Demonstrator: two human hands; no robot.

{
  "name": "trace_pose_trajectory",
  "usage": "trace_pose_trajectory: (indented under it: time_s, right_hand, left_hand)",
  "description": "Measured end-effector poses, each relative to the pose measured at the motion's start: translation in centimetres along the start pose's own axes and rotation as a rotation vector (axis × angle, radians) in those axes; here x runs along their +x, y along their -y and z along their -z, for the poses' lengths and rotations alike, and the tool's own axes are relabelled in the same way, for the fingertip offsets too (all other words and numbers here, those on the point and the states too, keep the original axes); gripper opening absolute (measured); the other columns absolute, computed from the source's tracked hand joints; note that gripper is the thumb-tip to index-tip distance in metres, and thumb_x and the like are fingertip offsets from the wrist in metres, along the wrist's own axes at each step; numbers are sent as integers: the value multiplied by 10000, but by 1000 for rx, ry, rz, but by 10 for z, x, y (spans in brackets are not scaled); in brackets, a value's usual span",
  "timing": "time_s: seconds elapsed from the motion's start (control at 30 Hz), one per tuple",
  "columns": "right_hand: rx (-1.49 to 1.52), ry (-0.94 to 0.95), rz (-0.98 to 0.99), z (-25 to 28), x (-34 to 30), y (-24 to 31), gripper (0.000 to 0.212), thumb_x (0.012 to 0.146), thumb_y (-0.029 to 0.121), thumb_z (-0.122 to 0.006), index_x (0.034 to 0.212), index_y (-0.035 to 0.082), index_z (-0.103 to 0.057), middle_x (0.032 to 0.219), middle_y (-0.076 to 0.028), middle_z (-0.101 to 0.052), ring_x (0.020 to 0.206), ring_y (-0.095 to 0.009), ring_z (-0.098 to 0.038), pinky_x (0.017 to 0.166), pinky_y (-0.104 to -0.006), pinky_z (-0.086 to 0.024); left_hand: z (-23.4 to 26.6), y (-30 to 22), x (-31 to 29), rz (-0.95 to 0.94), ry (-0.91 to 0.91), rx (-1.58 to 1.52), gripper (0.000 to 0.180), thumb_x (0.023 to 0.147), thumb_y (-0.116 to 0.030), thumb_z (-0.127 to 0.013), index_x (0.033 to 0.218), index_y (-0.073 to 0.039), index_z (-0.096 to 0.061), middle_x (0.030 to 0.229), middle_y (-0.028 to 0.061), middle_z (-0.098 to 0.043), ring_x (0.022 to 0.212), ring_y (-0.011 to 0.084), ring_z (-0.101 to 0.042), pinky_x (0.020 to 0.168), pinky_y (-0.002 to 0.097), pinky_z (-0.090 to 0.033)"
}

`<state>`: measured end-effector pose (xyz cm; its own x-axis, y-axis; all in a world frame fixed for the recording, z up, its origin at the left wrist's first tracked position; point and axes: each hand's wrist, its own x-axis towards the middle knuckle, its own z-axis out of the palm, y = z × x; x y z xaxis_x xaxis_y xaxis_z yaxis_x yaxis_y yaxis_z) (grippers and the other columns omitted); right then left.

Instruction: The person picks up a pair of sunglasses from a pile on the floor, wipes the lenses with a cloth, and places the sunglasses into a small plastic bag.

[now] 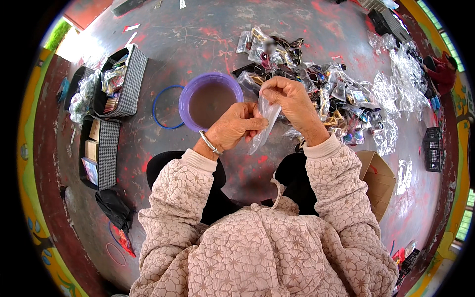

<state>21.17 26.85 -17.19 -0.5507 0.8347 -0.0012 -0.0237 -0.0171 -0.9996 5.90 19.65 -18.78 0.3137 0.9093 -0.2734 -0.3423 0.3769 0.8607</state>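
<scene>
Between my hands is a clear plastic bag [266,122], narrow and hanging down at a slant. My left hand [233,126] pinches its side with thumb and fingers; a silver bangle [212,143] circles that wrist. At the bag's upper end, my right hand [291,101] grips the plastic with closed fingertips. I cannot make out anything inside the bag. Just beyond my left hand stands a purple basin [185,101] of murky brown water [213,105]. Past my right hand spreads a pile of sunglasses [316,79], many of them in clear bags.
Houndstooth-patterned baskets [132,81] with packets and boxes stand at the left. A blue hoop [157,109] lies beside the basin. Loose clear plastic [403,79], a black crate [433,149] and a cardboard box [378,180] are at the right. Another person [441,74] sits by the right wall.
</scene>
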Motion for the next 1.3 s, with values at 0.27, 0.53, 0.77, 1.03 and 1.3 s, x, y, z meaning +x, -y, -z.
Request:
trace_pose_trajectory:
  time_s: [0.27, 0.53, 0.77, 1.03, 1.3]
  right_hand:
    - [-96, -5, 18, -6, 0, -3, 69, 777, 44, -594, 788, -23, -607, 707, -2, -548, 646, -68, -478, 599, -222, -408]
    - [-284, -122, 230, -7, 2, -8, 110, 787, 75, -606, 843, -19, -602, 735, -70, -567, 632, -129, -525, 602, -254, -427]
    - [-623, -166, 61, -14, -9, 6, 268, 790, 249, -634, 733, -8, -579, 613, -107, -561, 527, -208, -521, 519, -312, -419]
    - [-11, 145, -259, -5, -5, 3, 233, 861, 181, -515, 720, 3, -567, 589, -27, -538, 498, -87, -514, 447, -204, -411]
    - [267, 166, -258, 0, -5, 1, 183, 849, 160, -527, 717, 36, -558, 610, -14, -541, 503, -93, -508, 482, -213, -419]
  left_hand:
    - [0, -8, -5, 133, -26, 50, 153, 804, -144, -582, 773, -26, -490, 559, 1, -492, 374, 46, -429, 334, 164, -309]
    - [-5, -7, -3, 48, -86, 152, 183, 856, -201, -502, 782, -35, -520, 524, -10, -472, 358, 38, -400, 328, 167, -290]
    - [-1, 1, -1, -57, -165, 183, 197, 879, -198, -460, 788, -40, -535, 544, 10, -511, 385, 41, -422, 343, 165, -297]
    - [1, 4, 3, -95, -74, 117, 239, 907, -251, -467, 811, -44, -537, 597, 26, -544, 429, 54, -468, 359, 168, -343]
    - [6, -1, 1, -65, 24, -120, 261, 905, -257, -464, 751, -51, -507, 556, 31, -522, 406, 82, -462, 344, 184, -344]
